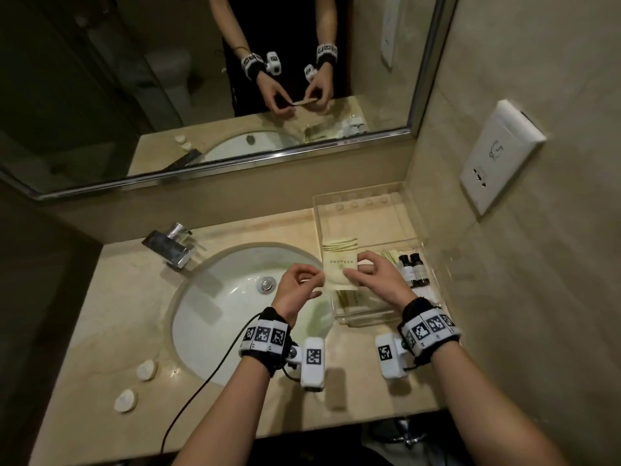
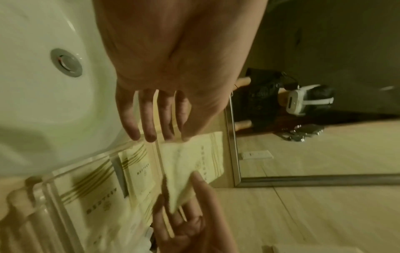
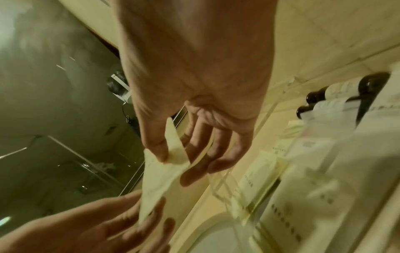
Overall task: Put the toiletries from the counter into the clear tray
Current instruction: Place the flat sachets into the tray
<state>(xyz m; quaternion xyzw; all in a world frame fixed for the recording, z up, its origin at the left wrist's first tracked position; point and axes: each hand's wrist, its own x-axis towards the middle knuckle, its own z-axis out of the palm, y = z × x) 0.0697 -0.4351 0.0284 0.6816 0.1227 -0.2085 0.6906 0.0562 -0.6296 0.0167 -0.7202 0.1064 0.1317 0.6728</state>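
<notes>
Both hands hold one pale yellow sachet (image 1: 340, 264) (image 2: 194, 159) (image 3: 160, 174) above the left side of the clear tray (image 1: 356, 198) (image 2: 86, 162) (image 3: 218, 188). My left hand (image 1: 318, 279) (image 2: 166, 137) pinches its left edge between thumb and fingers. My right hand (image 1: 355, 268) (image 3: 171, 157) pinches its right edge. In the tray lie more striped sachets (image 1: 353, 299) (image 2: 138, 168) (image 3: 259, 171) and two small dark bottles (image 1: 414, 268) (image 3: 324, 106). Two round white soaps (image 1: 147, 370) (image 1: 126, 400) sit on the counter at the left front.
The white sink basin (image 1: 235, 317) (image 2: 43, 102) fills the counter's middle, with a chrome tap (image 1: 169, 245) behind it. A mirror (image 1: 201, 79) runs along the back. The tiled right wall carries a white socket plate (image 1: 500, 156) just beyond the tray.
</notes>
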